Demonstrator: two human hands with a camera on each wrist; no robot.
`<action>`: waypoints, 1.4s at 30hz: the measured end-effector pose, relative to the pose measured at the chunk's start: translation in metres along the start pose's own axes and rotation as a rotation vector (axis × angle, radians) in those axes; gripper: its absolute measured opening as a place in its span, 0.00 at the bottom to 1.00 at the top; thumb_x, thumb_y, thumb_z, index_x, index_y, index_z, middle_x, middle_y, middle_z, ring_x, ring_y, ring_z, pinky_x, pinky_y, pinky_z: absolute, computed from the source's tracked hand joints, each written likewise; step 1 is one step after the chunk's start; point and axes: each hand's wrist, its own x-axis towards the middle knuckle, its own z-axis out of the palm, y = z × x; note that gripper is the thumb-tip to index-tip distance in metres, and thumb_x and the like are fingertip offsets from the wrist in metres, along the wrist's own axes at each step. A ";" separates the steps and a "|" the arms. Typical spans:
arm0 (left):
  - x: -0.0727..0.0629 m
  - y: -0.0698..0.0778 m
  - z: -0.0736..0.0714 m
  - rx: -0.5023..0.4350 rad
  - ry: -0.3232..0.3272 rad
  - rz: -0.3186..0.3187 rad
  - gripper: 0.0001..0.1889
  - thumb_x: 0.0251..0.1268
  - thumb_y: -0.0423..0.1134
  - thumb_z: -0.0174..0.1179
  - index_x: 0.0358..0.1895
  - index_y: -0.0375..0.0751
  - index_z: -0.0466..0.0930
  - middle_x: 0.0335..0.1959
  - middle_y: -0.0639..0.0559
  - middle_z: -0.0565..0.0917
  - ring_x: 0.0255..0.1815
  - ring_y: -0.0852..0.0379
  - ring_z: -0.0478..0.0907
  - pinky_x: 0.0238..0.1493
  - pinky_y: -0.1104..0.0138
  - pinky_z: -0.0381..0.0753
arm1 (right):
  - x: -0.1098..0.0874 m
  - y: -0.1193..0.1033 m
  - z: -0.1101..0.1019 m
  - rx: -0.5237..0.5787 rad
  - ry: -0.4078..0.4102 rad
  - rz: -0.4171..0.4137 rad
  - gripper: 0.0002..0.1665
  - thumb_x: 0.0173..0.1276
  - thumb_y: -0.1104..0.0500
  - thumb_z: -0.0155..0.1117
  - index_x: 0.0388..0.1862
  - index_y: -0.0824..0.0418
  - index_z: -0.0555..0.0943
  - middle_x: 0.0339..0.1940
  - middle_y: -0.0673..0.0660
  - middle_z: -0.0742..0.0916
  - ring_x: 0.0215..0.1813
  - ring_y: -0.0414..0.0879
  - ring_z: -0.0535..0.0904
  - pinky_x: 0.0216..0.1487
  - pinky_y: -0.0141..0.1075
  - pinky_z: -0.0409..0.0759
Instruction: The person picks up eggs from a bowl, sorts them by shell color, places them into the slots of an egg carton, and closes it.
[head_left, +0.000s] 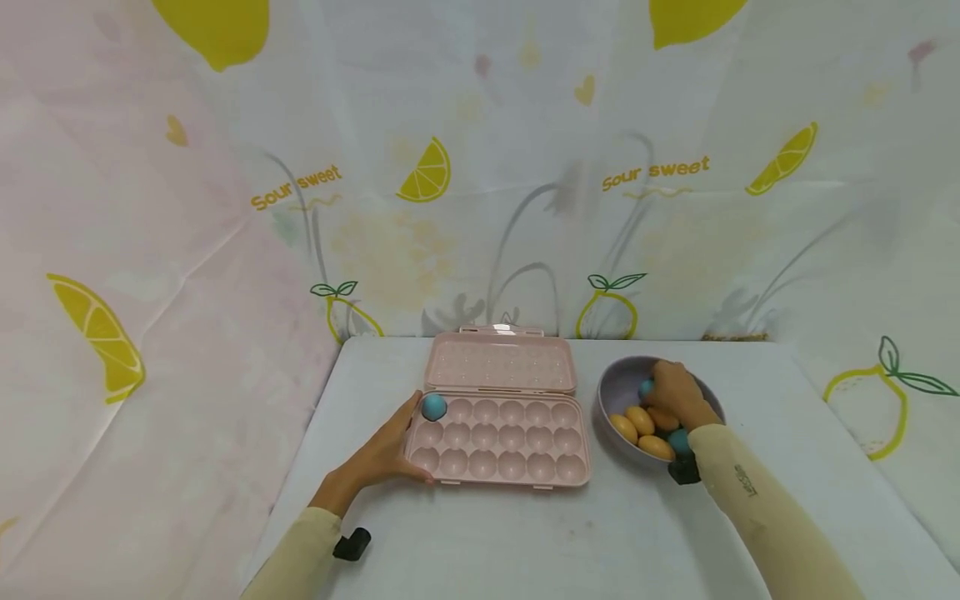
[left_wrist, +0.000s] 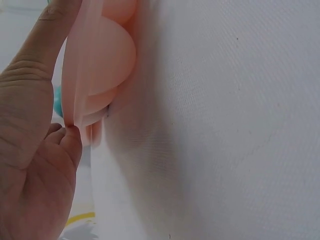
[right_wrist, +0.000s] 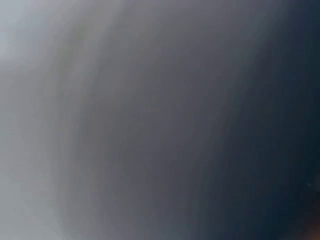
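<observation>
My left hand [head_left: 384,450] grips the left end of a pink egg carton [head_left: 497,422], thumb at the near corner and fingers along the side. In the left wrist view, thumb and fingers close on the rim of the carton [left_wrist: 95,60], its rounded cups showing underneath. One blue egg [head_left: 433,407] sits in the far left cup. Over to the right, my right hand [head_left: 677,395] reaches down into a grey-purple bowl [head_left: 617,385], curled fingers pinching a blue egg [head_left: 646,388]. Its fingertips are partly hidden. The right wrist view is a dark blur.
Several orange-yellow eggs [head_left: 623,428] and another blue egg [head_left: 679,442] lie in the bowl. The carton's lid [head_left: 501,363] lies folded back behind the cups. A white table [head_left: 495,542] carries everything, with a lemon-print cloth [head_left: 525,250] hanging behind it.
</observation>
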 end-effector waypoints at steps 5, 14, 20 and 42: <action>-0.001 0.001 -0.002 0.014 -0.004 0.007 0.76 0.27 0.62 0.81 0.78 0.35 0.37 0.79 0.40 0.46 0.78 0.46 0.45 0.73 0.52 0.53 | 0.005 -0.010 -0.011 -0.025 0.006 -0.001 0.11 0.56 0.62 0.67 0.25 0.67 0.74 0.25 0.60 0.79 0.26 0.53 0.73 0.27 0.43 0.73; 0.000 0.001 -0.002 0.014 0.001 0.020 0.76 0.27 0.60 0.82 0.77 0.32 0.39 0.78 0.38 0.47 0.78 0.44 0.46 0.72 0.51 0.53 | 0.011 -0.034 -0.038 -0.077 0.057 -0.066 0.05 0.54 0.66 0.60 0.22 0.66 0.77 0.20 0.56 0.77 0.22 0.49 0.70 0.21 0.38 0.70; 0.000 0.000 -0.001 0.030 -0.007 0.015 0.76 0.26 0.62 0.81 0.78 0.33 0.39 0.79 0.39 0.46 0.78 0.46 0.45 0.73 0.52 0.52 | 0.020 -0.061 -0.044 -0.015 0.140 -0.160 0.12 0.51 0.64 0.65 0.17 0.61 0.69 0.15 0.51 0.69 0.19 0.46 0.65 0.20 0.34 0.63; -0.001 0.000 0.000 -0.008 0.007 -0.005 0.76 0.26 0.63 0.81 0.78 0.37 0.38 0.79 0.41 0.45 0.78 0.47 0.44 0.73 0.53 0.52 | 0.034 -0.189 0.013 0.233 0.184 -0.471 0.17 0.52 0.59 0.79 0.38 0.65 0.85 0.35 0.57 0.87 0.36 0.49 0.83 0.38 0.40 0.82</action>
